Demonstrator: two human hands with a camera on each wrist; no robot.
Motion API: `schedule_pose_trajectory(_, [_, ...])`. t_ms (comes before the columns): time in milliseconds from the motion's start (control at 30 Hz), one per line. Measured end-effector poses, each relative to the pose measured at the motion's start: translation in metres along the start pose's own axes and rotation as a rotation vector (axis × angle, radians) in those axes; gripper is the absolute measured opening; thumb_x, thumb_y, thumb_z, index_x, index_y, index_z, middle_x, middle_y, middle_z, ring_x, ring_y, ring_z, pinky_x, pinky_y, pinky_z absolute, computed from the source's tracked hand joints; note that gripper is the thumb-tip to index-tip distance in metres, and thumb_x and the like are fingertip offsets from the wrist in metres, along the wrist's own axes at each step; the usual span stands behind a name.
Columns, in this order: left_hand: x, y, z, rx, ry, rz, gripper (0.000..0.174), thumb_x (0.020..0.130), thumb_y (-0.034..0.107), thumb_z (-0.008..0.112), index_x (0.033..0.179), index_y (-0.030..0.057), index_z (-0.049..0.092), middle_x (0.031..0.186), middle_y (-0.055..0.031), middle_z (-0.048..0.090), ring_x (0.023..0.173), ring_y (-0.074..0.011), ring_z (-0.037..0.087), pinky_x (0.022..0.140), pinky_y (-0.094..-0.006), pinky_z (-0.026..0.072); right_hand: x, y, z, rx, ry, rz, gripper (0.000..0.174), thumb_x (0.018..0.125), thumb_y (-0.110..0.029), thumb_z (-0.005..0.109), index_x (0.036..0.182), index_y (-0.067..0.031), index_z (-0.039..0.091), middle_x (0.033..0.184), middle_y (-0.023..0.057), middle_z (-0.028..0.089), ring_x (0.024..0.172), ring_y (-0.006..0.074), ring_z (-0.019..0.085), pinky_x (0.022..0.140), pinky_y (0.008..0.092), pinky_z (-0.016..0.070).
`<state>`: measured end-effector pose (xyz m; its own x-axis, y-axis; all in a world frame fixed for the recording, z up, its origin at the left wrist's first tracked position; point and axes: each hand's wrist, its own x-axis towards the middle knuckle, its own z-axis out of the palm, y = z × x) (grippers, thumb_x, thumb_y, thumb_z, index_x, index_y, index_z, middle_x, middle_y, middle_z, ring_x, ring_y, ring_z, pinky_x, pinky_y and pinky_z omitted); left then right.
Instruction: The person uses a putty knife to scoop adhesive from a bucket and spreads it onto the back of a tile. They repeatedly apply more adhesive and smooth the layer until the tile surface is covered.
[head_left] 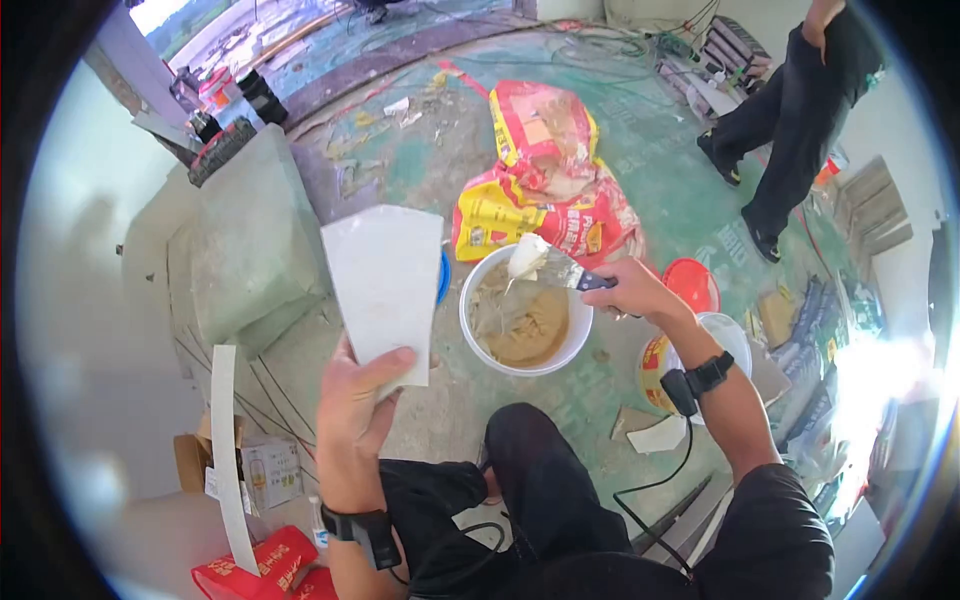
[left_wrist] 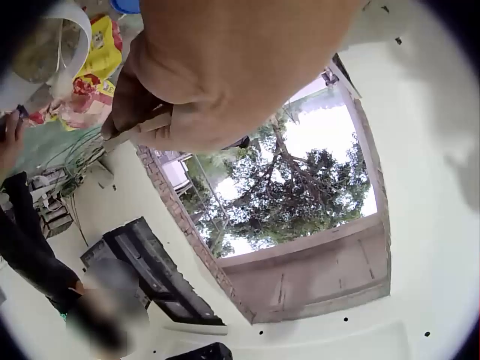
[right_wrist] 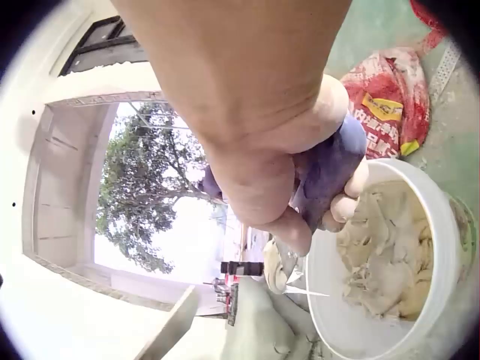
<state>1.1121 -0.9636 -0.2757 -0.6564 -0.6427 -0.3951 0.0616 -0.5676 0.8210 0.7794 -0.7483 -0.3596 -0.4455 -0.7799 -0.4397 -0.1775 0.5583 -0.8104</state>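
Note:
In the head view the left hand (head_left: 355, 400) grips a flat whitish trapezoid board (head_left: 385, 280) by its narrow end, thumb on top. The right hand (head_left: 635, 290) holds a putty knife by its dark handle (head_left: 598, 283), fingers curled round it. A lump of white paste (head_left: 527, 257) sits on the blade, above the rim of a white bucket (head_left: 470, 330) holding beige paste (head_left: 535, 330). In the right wrist view the right hand (right_wrist: 277, 180) is beside the bucket (right_wrist: 442, 225), with a strand of paste hanging. The left wrist view shows the left hand (left_wrist: 202, 97) gripping the board's edge.
Red and yellow bags (head_left: 545, 200) lie behind the bucket. A red lid (head_left: 692, 285) and a second bucket (head_left: 730, 340) are at the right. Another person (head_left: 790, 120) stands at the upper right. A covered block (head_left: 255, 240) and a long pale strip (head_left: 228, 450) are at the left.

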Motion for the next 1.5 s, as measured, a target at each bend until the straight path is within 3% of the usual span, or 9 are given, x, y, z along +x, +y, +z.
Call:
schedule_pose_trajectory(267, [0.014,-0.030,0.032,-0.081,-0.141,-0.081,0.060,0.084,-0.006,0.075,0.140,-0.0004,0.052,0.123,-0.0128,0.069,0.104,-0.0259,0.072,0.088,-0.0412,0.0583,-0.091,-0.104,-0.051,-0.046,0.243,-0.180,0.027,0.089,-0.023,0.081,0.099,0.0021,0.075,0.070,-0.0015,0.061,0.061,0.0056,0.050,0.055,0.0277,0.0398])
schedule_pose_trajectory(500, [0.003,-0.042,0.056,-0.078,-0.206,-0.097,0.065,0.082,-0.007,0.078,0.141,0.0029,0.052,0.127,-0.0100,0.068,0.111,-0.0251,0.068,0.093,-0.0411,0.0553,-0.147,-0.168,-0.060,-0.051,0.277,-0.324,0.030,0.090,-0.023,0.079,0.102,0.0045,0.073,0.075,-0.0021,0.062,0.064,0.0063,0.052,0.058,0.0272,0.0442])
schedule_pose_trajectory(533, [0.002,-0.043,0.057,-0.119,-0.238,-0.129,0.067,0.081,-0.008,0.078,0.142,0.0028,0.052,0.127,-0.0099,0.068,0.112,-0.0260,0.068,0.095,-0.0410,0.0555,-0.149,-0.167,-0.060,-0.187,0.292,-0.312,0.034,0.087,-0.022,0.076,0.111,0.0012,0.074,0.081,0.0042,0.072,0.067,0.0115,0.062,0.065,0.0321,0.0514])
schedule_pose_trajectory(567, [0.000,-0.042,0.060,-0.122,-0.245,-0.126,0.067,0.081,-0.008,0.078,0.142,0.0028,0.052,0.127,-0.0099,0.068,0.112,-0.0260,0.068,0.095,-0.0410,0.0555,-0.149,-0.165,-0.054,-0.192,0.298,-0.314,0.034,0.087,-0.022,0.076,0.111,0.0012,0.074,0.081,0.0042,0.072,0.067,0.0115,0.062,0.065,0.0321,0.0514])
schedule_pose_trajectory(667, [-0.010,-0.038,0.067,-0.153,-0.310,-0.148,0.077,0.078,-0.011,0.080,0.145,0.0054,0.047,0.131,-0.0088,0.065,0.119,-0.0273,0.067,0.098,-0.0436,0.0573,-0.138,-0.130,-0.021,-0.590,0.572,-0.699,0.037,0.085,-0.021,0.073,0.121,-0.0109,0.072,0.093,0.0141,0.070,0.080,0.0349,0.066,0.071,0.0456,0.0535])
schedule_pose_trajectory(767, [-0.018,-0.036,0.073,-0.219,-0.384,-0.162,0.078,0.078,-0.012,0.080,0.145,0.0053,0.046,0.132,-0.0086,0.063,0.122,-0.0267,0.065,0.101,-0.0437,0.0558,-0.133,-0.108,0.014,-0.828,0.755,-0.560,0.041,0.087,-0.009,0.072,0.128,-0.0107,0.071,0.098,0.0122,0.067,0.084,0.0318,0.067,0.074,0.0442,0.0546])
schedule_pose_trajectory(867, [-0.027,-0.034,0.081,-0.266,-0.410,-0.083,0.072,0.080,-0.009,0.079,0.145,0.0031,0.049,0.134,-0.0116,0.065,0.121,-0.0265,0.066,0.102,-0.0425,0.0547,-0.121,-0.079,0.028,-0.939,0.955,-0.614,0.046,0.087,-0.002,0.068,0.132,-0.0127,0.069,0.101,0.0118,0.063,0.086,0.0318,0.066,0.074,0.0450,0.0543])
schedule_pose_trajectory(1133, [-0.027,-0.062,0.087,-0.321,-0.421,-0.147,0.068,0.081,-0.008,0.077,0.143,-0.0012,0.049,0.132,-0.0116,0.066,0.121,-0.0259,0.067,0.104,-0.0415,0.0539,-0.157,-0.056,0.047,-0.952,0.758,-0.396,0.065,0.081,-0.002,0.065,0.145,-0.0117,0.057,0.103,0.0134,0.058,0.093,0.0338,0.065,0.078,0.0461,0.0553])
schedule_pose_trajectory(1500, [-0.039,-0.092,0.126,-0.285,-0.469,-0.292,0.061,0.086,-0.007,0.073,0.141,-0.0017,0.050,0.133,-0.0125,0.064,0.122,-0.0265,0.065,0.103,-0.0409,0.0533,-0.231,-0.024,0.067,-0.829,0.675,-0.079,0.064,0.085,-0.004,0.063,0.147,-0.0081,0.052,0.103,0.0159,0.056,0.093,0.0357,0.066,0.072,0.0485,0.0554])
